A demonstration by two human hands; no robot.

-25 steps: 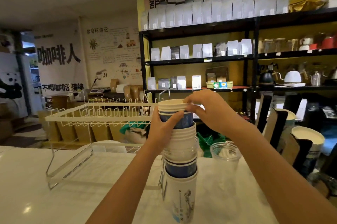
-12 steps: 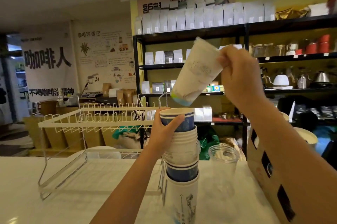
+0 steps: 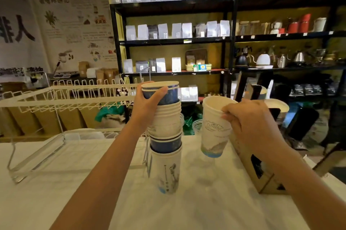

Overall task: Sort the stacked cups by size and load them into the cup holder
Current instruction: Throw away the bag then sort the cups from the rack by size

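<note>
White wire rack [image 3: 61,97] sits far left, untouched. Our left hand [image 3: 148,106] stays wrapped around the upper part of the mixed cup stack [image 3: 165,136], steadying it on the counter [image 3: 93,183]. Change over 1 s: our right hand [image 3: 249,123] has pulled the tall white cup [image 3: 213,126] off the top and lowered it, fingers pinching its rim, beside the cardboard cup holder [image 3: 260,170]. 1 cup separated; we judge loading comes next.

Wall banner [image 3: 17,29] – large black character "人"; rest unreadable.
</note>
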